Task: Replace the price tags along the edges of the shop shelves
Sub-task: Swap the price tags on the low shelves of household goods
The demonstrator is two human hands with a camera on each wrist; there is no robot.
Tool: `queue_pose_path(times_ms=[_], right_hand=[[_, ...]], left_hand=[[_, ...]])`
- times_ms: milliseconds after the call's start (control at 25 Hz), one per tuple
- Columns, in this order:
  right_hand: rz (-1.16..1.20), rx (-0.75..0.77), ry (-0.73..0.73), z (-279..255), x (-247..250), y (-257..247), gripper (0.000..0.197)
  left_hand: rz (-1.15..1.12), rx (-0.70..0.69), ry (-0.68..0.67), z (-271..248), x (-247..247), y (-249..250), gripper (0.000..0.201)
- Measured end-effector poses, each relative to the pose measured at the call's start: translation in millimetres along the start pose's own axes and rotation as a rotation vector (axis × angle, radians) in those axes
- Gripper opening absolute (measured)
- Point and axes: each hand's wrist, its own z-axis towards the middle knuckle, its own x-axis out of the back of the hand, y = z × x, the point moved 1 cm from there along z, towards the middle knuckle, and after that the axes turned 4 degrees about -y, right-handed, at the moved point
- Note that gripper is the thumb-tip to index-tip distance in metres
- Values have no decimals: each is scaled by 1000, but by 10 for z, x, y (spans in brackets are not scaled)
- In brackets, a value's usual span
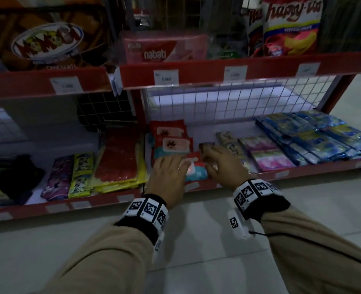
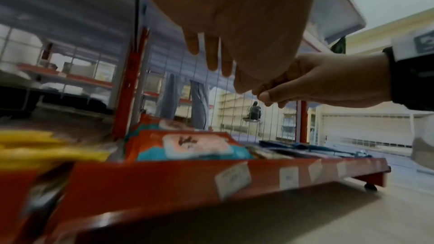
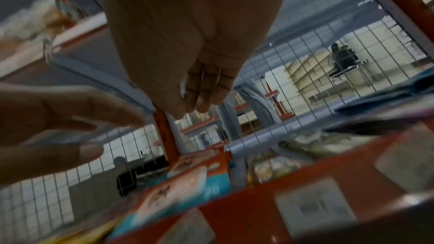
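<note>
Left hand (image 1: 168, 172) open, flat; right hand (image 1: 222, 163) perhaps pinching small item; three red packs (image 1: 171, 136) stacked.

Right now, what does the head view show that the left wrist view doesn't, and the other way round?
Only the head view: the upper shelf's price tags, the nabati box and the blue sachets. Only the left wrist view: the tags on the lower edge seen close, and the shop beyond the wire mesh. Both: left hand, right hand, red-and-teal packs.

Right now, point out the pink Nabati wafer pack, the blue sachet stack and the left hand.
Pink Nabati wafer pack (image 1: 164, 47), head view, front face.
Blue sachet stack (image 1: 319, 136), head view, top.
Left hand (image 1: 169, 172), head view, back.
</note>
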Motion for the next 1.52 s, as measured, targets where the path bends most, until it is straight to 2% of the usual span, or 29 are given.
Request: queue_pose_path(times_ms=[120, 240, 440, 680, 1000, 1160, 1360, 1520], right_hand=[[-62, -14, -137, -191, -378, 63, 19], [-150, 75, -162, -332, -594, 74, 21], [-302, 162, -81, -427, -726, 126, 33], [-484, 100, -75, -551, -852, 171, 43], [-323, -83, -81, -423, -842, 22, 42], [-272, -24, -61, -436, -834, 40, 36], [-266, 193, -11, -407, -911, 46, 33], [-253, 188, -35, -403, -953, 56, 31]], left_hand=[[-48, 13, -194, -228, -424, -31, 45], [-54, 16, -254, -370, -683, 12, 50], [-70, 63, -207, -436, -783, 53, 55], [-54, 90, -223, -429, -802, 74, 60], [-101, 130, -201, -474, -813, 77, 61], [-126, 125, -178, -453, -789, 76, 55], [-181, 135, -172, -376, -758, 60, 45], [-187, 141, -187, -357, -765, 72, 42]])
